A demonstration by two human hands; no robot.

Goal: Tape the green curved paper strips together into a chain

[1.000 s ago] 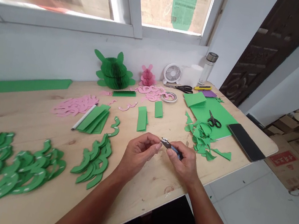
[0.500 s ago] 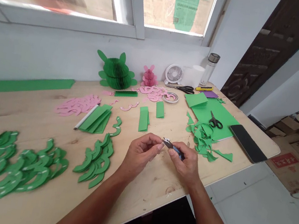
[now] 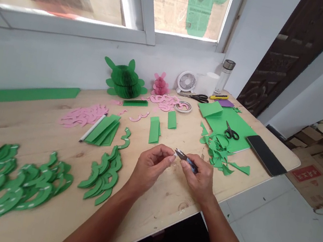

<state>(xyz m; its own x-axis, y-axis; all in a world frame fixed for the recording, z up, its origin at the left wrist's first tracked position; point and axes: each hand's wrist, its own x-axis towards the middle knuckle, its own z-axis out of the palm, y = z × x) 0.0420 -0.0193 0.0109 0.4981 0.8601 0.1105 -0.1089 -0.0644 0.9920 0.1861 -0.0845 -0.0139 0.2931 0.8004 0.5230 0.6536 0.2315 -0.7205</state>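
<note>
My right hand [image 3: 200, 176] is closed around small dark snips [image 3: 187, 161] with a bit of blue on them, their blades pointing left. White flecks show along the blades. Thumb and forefinger of my left hand [image 3: 154, 163] are pinched on a tiny white strip [image 3: 175, 154], close to the snips' tips. Left of my hands lies a pile of wavy green paper strips [image 3: 104, 175] with a single wavy strip [image 3: 126, 137] above it. More green wavy pieces [image 3: 27, 185] dotted with small white patches are heaped at the lower left. Folded green paper [image 3: 155, 129] lies beyond my hands.
Green scraps [image 3: 219, 150], black scissors [image 3: 231, 131] and a phone [image 3: 266, 155] lie to the right. Behind are pink cutouts [image 3: 84, 115], a tape roll [image 3: 183, 107], a fan [image 3: 186, 82], a glass bottle [image 3: 224, 78] and a green paper figure [image 3: 124, 81].
The snips and my left fingertips have shifted very slightly, with the blade tips now a little more raised. The view has tilted a little; the things on the table stay put.
</note>
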